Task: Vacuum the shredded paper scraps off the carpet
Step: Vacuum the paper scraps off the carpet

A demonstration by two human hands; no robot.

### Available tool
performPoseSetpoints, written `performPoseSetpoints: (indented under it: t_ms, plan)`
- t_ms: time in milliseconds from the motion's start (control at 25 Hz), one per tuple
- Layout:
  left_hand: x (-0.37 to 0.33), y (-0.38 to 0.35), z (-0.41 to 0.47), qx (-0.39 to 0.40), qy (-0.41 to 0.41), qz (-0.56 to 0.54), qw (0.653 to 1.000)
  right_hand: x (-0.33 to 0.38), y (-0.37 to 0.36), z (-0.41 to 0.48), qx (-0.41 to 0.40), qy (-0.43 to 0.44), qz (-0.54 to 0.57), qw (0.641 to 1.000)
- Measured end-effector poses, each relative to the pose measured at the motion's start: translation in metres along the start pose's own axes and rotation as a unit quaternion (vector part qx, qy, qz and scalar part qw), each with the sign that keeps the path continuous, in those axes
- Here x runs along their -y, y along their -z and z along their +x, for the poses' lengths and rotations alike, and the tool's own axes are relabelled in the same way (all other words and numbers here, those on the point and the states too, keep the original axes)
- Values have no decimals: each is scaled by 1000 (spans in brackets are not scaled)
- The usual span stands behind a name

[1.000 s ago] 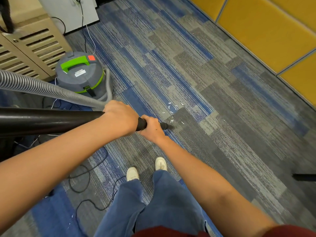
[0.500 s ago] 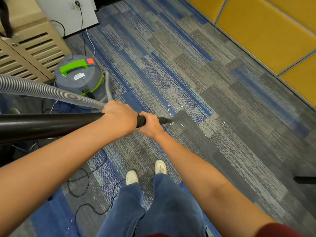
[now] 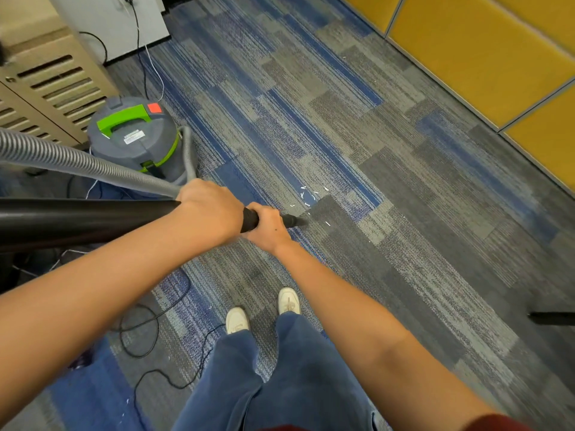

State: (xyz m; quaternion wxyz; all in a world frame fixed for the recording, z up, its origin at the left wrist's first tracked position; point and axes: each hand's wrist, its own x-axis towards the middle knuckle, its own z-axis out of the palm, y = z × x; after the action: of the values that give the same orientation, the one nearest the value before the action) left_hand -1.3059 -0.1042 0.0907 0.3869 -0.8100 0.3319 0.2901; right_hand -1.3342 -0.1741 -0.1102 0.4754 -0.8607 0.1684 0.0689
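Observation:
A black vacuum wand [image 3: 87,219] runs from the left edge toward the middle of the carpet. My left hand [image 3: 208,209] grips it where the grey ribbed hose [image 3: 77,161] joins. Further down the tube, my right hand [image 3: 267,227] holds it just behind the nozzle tip [image 3: 295,220], which touches the carpet. Several white shredded paper scraps [image 3: 311,199] lie just beyond and right of the tip. The grey and green vacuum canister [image 3: 137,138] stands behind my left hand.
A beige louvred cabinet [image 3: 46,88] stands at the back left, and yellow wall panels [image 3: 482,48] run along the right. Black cords [image 3: 161,318] loop on the carpet by my white shoes [image 3: 263,309]. A dark bar [image 3: 553,318] pokes in at the right edge.
The nozzle tip has slid a little forward toward the scraps. Fewer scraps lie near the tip than one second ago. Both hands keep their grip.

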Motion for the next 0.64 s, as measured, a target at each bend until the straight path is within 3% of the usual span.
performPoseSetpoints:
  t_ms: [360,640]
  plan:
    - [-33,22,12,-31,-45,-46,997,-37,45,-7,-40,-38,-39,998]
    - [-41,23,17,-18,-61,-31,998,-50,41,-10,-25,-44,-38,998]
